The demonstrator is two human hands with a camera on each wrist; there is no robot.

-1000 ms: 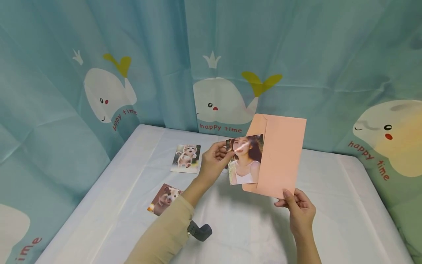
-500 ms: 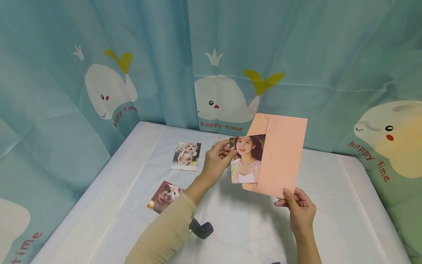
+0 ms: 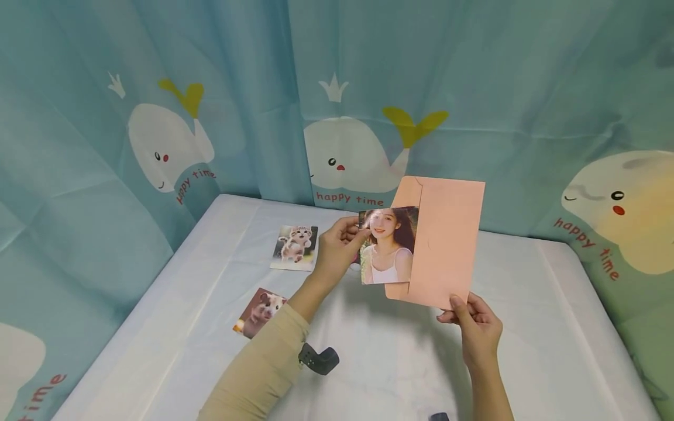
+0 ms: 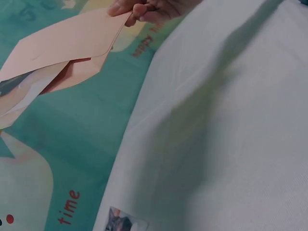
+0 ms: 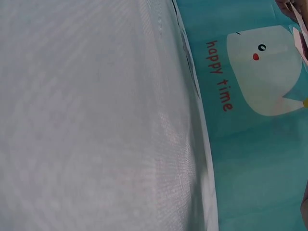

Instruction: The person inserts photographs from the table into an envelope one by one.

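Observation:
My left hand (image 3: 337, 251) pinches the left edge of a small portrait photo (image 3: 388, 248) showing a person in a white top. Its right edge meets the mouth of a pink envelope (image 3: 447, 240), and part of it lies over the envelope's unfolded flap (image 3: 397, 290). How far the photo reaches inside, I cannot tell. My right hand (image 3: 476, 327) grips the envelope's lower corner, thumb in front and fingers behind. In the left wrist view the envelope (image 4: 67, 43) gapes around the photo (image 4: 29, 94). Both are held above the table.
On the white table (image 3: 526, 351) lie a kitten picture (image 3: 295, 248) and a hamster picture (image 3: 260, 313), left of my left hand. Something reddish shows partly behind that hand. A dark wrist device (image 3: 320, 358) juts from my left sleeve (image 3: 258, 362). Blue whale-print curtains (image 3: 253, 117) surround the table.
The photo slid slightly toward the envelope, then slightly back left. The head view has shifted a little, and a dark object shows more at the bottom edge. Both grips stay the same.

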